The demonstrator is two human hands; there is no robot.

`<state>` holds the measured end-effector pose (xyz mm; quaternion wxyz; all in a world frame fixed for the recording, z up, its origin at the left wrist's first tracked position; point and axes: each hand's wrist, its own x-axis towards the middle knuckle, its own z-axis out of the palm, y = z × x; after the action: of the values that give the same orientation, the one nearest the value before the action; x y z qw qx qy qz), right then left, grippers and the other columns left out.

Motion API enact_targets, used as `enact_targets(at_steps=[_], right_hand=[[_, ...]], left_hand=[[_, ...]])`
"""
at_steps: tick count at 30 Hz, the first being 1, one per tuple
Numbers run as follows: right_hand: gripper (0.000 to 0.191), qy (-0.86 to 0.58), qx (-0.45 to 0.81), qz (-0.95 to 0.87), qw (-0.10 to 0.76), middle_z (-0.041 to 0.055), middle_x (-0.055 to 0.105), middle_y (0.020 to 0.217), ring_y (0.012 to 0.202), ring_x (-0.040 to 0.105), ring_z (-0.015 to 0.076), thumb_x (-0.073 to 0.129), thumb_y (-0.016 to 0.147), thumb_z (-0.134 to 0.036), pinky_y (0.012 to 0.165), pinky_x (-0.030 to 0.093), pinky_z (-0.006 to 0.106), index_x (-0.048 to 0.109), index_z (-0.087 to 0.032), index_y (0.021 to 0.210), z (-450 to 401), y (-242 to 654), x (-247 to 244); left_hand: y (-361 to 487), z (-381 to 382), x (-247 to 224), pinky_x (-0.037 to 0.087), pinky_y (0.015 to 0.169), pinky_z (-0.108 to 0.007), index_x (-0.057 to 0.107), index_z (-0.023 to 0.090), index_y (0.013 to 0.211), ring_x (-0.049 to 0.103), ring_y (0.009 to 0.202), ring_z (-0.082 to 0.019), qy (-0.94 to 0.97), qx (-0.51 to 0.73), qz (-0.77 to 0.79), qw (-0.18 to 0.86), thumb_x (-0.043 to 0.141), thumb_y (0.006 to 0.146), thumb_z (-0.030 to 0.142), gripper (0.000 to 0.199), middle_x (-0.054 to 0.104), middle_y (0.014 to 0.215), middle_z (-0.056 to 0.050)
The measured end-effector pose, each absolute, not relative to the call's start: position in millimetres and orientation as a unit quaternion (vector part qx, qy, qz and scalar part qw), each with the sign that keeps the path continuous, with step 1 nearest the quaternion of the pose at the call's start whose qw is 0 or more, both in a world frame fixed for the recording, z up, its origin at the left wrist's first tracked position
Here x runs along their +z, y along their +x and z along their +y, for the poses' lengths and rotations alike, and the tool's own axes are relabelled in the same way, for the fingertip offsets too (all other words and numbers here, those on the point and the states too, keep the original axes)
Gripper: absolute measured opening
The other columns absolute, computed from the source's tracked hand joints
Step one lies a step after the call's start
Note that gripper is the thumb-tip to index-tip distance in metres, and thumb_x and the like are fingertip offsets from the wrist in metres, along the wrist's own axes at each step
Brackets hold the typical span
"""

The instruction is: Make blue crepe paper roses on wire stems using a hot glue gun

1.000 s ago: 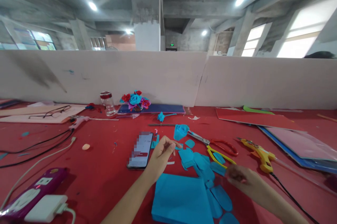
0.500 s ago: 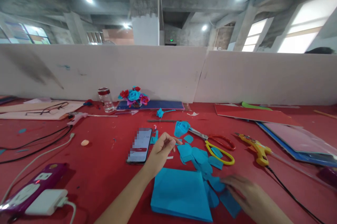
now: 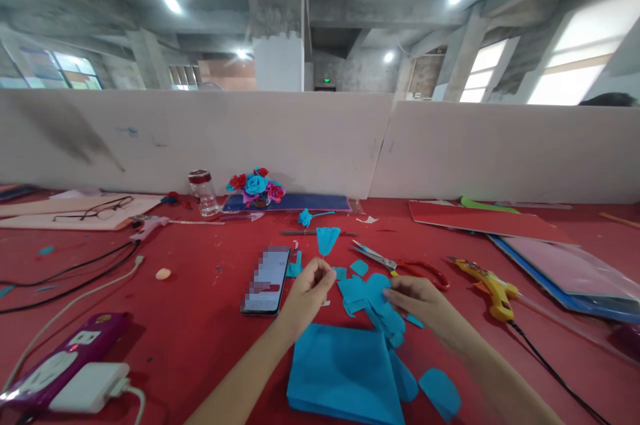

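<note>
Step in hand, by judgement: fine fingertip work, one piece to each hand; the next move calls for a light pinch that creases nothing.

Tabletop (image 3: 190, 365), red, smooth, matt.

Stack of sheets (image 3: 345, 372), blue, square-cornered, soft-edged, apparently crepe paper; nearest the wearer.

Right hand (image 3: 407, 295): thumb and fingertips drawn together, apparently pinching a petal's edge, above the table.

Left hand (image 3: 320, 275): thumb and forefinger pressed together just beneath a flower, apparently on its thin stem; the stem itself barely shows.

Glue gun (image 3: 495, 292), yellow plastic, black-corded; well right of the stack.

Scissors (image 3: 387, 266), steel blades slightly parted, red grip showing, the rest behind the right hand.

Paper flower (image 3: 328, 240), blue, cone-shaped, wide end up, upright over the left fingertips.

Petal (image 3: 379, 286), blue, thin, rounded; overlaps loose cuttings, its outline partly lost.

Loose cuttings (image 3: 355, 293), blue, flat, between the hands.
</note>
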<state>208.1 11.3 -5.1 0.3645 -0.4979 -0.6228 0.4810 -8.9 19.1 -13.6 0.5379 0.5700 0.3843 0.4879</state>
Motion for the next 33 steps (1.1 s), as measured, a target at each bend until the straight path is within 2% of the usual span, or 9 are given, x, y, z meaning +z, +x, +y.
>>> enact_targets(at_steps=[5,9,13,16,21,24,26,29,33], right_hand=[[0.038,-0.447,0.553,-0.598,0.369,-0.0077,0.037,0.047,0.042,0.029,0.0044,0.068,0.064,-0.049,0.041,0.021,0.02,0.048,-0.017,0.058,27,171,-6],[0.037,-0.442,0.571,-0.555,0.413,-0.0075,0.041,0.051,0.041,0.025,0.0022,0.069,0.064,-0.047,0.039,0.017,0.019,0.049,-0.017,0.062,29,160,-19],[0.04,-0.428,0.563,-0.546,0.45,-0.0078,0.04,0.048,0.039,0.026,0.0023,0.069,0.061,-0.051,0.038,0.017,0.019,0.05,-0.016,0.06,27,160,-29],[0.041,-0.438,0.544,-0.543,0.467,-0.0086,0.035,0.046,0.04,0.025,0.0031,0.069,0.06,-0.053,0.038,0.017,0.02,0.05,-0.016,0.058,26,161,-32],[0.038,-0.468,0.462,-0.557,0.508,-0.0057,0.043,0.048,0.042,0.03,0.0053,0.063,0.068,-0.052,0.041,0.023,0.02,0.049,-0.018,0.061,23,160,-34],[0.041,-0.424,0.451,-0.653,0.437,-0.0025,0.047,0.046,0.043,0.037,0.0078,0.053,0.077,-0.052,0.044,0.029,0.022,0.051,-0.017,0.056,16,156,-34],[0.039,-0.395,0.435,-0.705,0.397,-0.0011,0.049,0.05,0.047,0.039,0.0091,0.048,0.081,-0.049,0.047,0.031,0.023,0.056,-0.016,0.061,10,153,-34],[0.03,-0.4,0.38,-0.718,0.425,-0.0013,0.049,0.06,0.052,0.039,0.0098,0.047,0.084,-0.043,0.05,0.033,0.023,0.058,-0.017,0.075,6,149,-37],[0.027,-0.42,0.365,-0.699,0.449,-0.0027,0.045,0.059,0.052,0.039,0.0099,0.047,0.084,-0.042,0.051,0.035,0.023,0.053,-0.017,0.074,9,151,-41]], left_hand=[[-11,26,-20,0.027,0.046,-0.019,0.055,0.017,0.079,0.029,0.047,-0.006,0.603,0.435,0.405,0.532,0.062,0.071,0.043,0.028,0.034,0.054,0.008],[-12,29,-25,0.025,0.043,-0.019,0.053,0.016,0.064,0.025,0.045,-0.005,0.595,0.424,0.424,0.535,0.06,0.072,0.045,0.03,0.032,0.052,0.008],[-11,26,-25,0.024,0.042,-0.019,0.058,0.015,0.069,0.028,0.044,-0.005,0.593,0.422,0.434,0.531,0.06,0.072,0.044,0.029,0.037,0.053,0.007],[-11,25,-23,0.023,0.041,-0.019,0.059,0.015,0.068,0.027,0.043,-0.005,0.598,0.413,0.438,0.53,0.059,0.072,0.043,0.028,0.039,0.052,0.006],[-11,24,-21,0.025,0.043,-0.019,0.061,0.015,0.066,0.028,0.045,-0.006,0.596,0.429,0.441,0.516,0.06,0.072,0.041,0.027,0.038,0.05,0.006],[-11,24,-20,0.029,0.047,-0.02,0.06,0.014,0.062,0.032,0.048,-0.007,0.601,0.451,0.43,0.501,0.062,0.071,0.042,0.029,0.04,0.051,0.005],[-11,24,-21,0.031,0.05,-0.021,0.06,0.014,0.061,0.036,0.051,-0.009,0.606,0.457,0.419,0.497,0.063,0.07,0.042,0.03,0.043,0.052,0.004],[-11,24,-21,0.032,0.053,-0.022,0.063,0.014,0.063,0.039,0.054,-0.01,0.624,0.447,0.41,0.493,0.062,0.07,0.042,0.029,0.048,0.055,0.003],[-10,21,-20,0.025,0.051,-0.023,0.056,0.014,0.054,0.03,0.052,-0.009,0.653,0.419,0.393,0.493,0.056,0.074,0.04,0.033,0.036,0.051,0.005]])
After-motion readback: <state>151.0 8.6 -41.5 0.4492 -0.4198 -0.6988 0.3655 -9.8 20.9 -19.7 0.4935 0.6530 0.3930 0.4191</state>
